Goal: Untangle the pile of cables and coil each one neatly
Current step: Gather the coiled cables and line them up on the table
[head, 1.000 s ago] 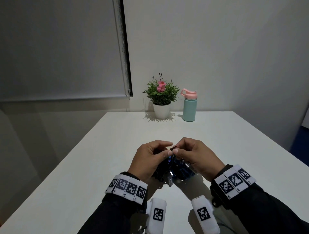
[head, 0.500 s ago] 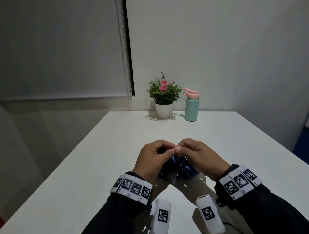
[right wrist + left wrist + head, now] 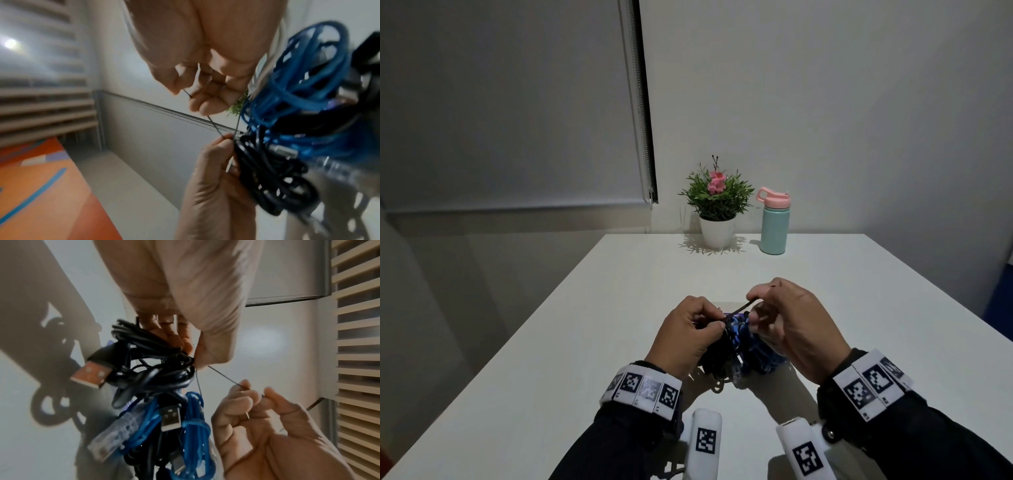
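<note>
Both hands are up over the near middle of the white table (image 3: 619, 342), with a messy bunch of black and blue cables (image 3: 164, 394) hanging between them. The left hand (image 3: 685, 339) squeezes the black cables at the top of the bunch. The right hand (image 3: 791, 329) pinches a thin black tie (image 3: 224, 377) that runs tight from the bunch to its fingertips (image 3: 243, 386).
</note>
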Motion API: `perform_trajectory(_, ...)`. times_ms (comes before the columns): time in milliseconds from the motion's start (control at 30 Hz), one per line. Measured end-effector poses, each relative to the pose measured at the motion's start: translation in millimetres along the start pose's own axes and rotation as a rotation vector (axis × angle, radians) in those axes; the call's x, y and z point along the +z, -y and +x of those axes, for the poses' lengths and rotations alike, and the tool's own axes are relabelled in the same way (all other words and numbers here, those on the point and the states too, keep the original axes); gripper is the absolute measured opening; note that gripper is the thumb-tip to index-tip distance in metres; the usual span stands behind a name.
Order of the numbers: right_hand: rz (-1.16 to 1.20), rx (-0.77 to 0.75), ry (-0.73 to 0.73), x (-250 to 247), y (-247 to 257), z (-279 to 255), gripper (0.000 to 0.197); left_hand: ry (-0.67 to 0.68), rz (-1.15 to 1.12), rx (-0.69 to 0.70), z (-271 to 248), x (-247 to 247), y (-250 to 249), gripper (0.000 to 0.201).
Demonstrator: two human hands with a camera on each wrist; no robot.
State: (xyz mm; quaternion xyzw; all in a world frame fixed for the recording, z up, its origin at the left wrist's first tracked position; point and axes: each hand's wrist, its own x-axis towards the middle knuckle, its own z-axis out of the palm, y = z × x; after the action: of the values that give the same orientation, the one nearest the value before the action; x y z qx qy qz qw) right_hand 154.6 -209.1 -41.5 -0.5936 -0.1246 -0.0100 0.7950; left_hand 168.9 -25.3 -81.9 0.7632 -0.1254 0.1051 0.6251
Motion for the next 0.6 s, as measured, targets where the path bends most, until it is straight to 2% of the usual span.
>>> perform_trajectory(67, -0.072, -0.006, 0.014, -0.6, -4.2, 1.9, 0.017, 0.001, -0.016, -0.001, 0.6, -1.1, 0.4, 0.015)
perform_trajectory(133, -0.327, -0.05, 0.028, -0.4, -5.9, -0.2, 0.011, 0.004, -0.029, 0.003, 0.8, -0.7, 0.8, 0.015)
perform_trajectory(200, -0.599, -0.071, 0.05, -2.6, -8.8, -1.9, 0.021, 0.017, -0.046, -0.002, 0.1, 0.1, 1.3, 0.014)
perform_trajectory(233, -0.65, -0.068, 0.052, -2.4, -8.8, -2.5, 0.026, 0.024, -0.058, -0.011, -0.1, 0.3, 1.1, 0.014)
perform_trajectory(433, -0.557, -0.095, 0.035, 5.6, -9.2, -6.0, 0.031, 0.057, -0.123, -0.025, -2.9, 0.6, -1.6, 0.016)
perform_trajectory(600, -0.43, -0.136, 0.009, 12.0, -8.4, -11.9, 0.037, 0.101, -0.298, -0.114, -8.0, 1.6, -0.8, 0.018)
